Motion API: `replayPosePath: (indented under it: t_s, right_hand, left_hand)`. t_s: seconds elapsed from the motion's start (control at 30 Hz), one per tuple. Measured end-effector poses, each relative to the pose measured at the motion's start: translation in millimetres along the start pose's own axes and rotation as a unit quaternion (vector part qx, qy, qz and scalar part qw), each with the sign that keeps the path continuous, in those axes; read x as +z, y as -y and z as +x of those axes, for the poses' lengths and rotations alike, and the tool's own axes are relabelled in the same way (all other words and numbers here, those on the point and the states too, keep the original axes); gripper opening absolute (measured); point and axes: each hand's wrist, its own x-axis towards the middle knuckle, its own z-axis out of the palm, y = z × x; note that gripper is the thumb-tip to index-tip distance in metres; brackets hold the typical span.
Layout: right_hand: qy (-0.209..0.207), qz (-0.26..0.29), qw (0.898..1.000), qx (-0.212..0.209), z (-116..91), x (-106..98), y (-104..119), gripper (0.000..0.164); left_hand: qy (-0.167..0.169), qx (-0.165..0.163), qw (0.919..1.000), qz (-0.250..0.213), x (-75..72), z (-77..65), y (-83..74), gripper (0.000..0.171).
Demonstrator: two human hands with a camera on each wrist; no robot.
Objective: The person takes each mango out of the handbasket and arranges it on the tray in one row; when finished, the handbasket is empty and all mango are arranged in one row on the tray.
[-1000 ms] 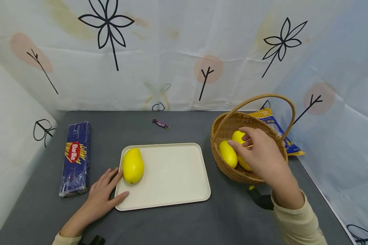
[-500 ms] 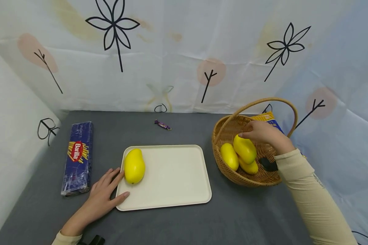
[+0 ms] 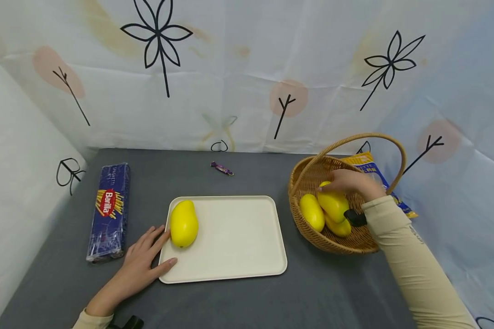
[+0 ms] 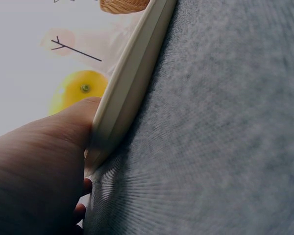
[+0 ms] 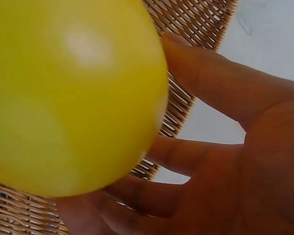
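Note:
My right hand (image 3: 350, 183) reaches into the wicker basket (image 3: 298, 224), its fingers and thumb round a yellow mango (image 3: 332, 204). In the right wrist view that mango (image 5: 78, 98) fills the left side, with the fingers (image 5: 186, 154) curving behind it. Two more mangoes lie in the basket: one on the left (image 3: 311, 212) and one lower down (image 3: 339, 227). My left hand (image 3: 142, 258) rests at the left edge of a cream tray (image 3: 238, 237), thumb over the rim and fingers spread. Beside those fingers, a single mango (image 3: 184, 224) lies on the tray.
A blue Barilla spaghetti pack (image 3: 109, 212) lies left of the tray. Behind the tray is a small purple wrapped candy (image 3: 221, 168). A blue and yellow bag (image 3: 368, 162) sits behind the basket, whose tall handle (image 3: 366, 135) arches over it. A patterned cloth (image 3: 238, 91) backs the grey table.
My right hand has come round the upper mango from above, its forearm swinging to the right. Since half a second ago it has shifted only slightly. The left hand stays on the tray.

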Motion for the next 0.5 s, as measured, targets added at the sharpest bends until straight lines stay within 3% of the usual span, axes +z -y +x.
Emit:
replayPosePath:
  t_s: [0.27, 0.5]
  right_hand:
    - [0.013, 0.009, 1.000, 0.013, -1.4, 1.6, 1.1, 0.073]
    - [-0.012, -0.015, 1.000, 0.002, -5.4, 0.0, 3.0, 0.069]
  left_hand:
    - [0.004, -0.003, 1.0000, 0.001, 0.0, 0.7, 0.0, 0.075]
    - [0.004, -0.005, 1.0000, 0.002, -0.1, 1.2, -0.4, 0.075]
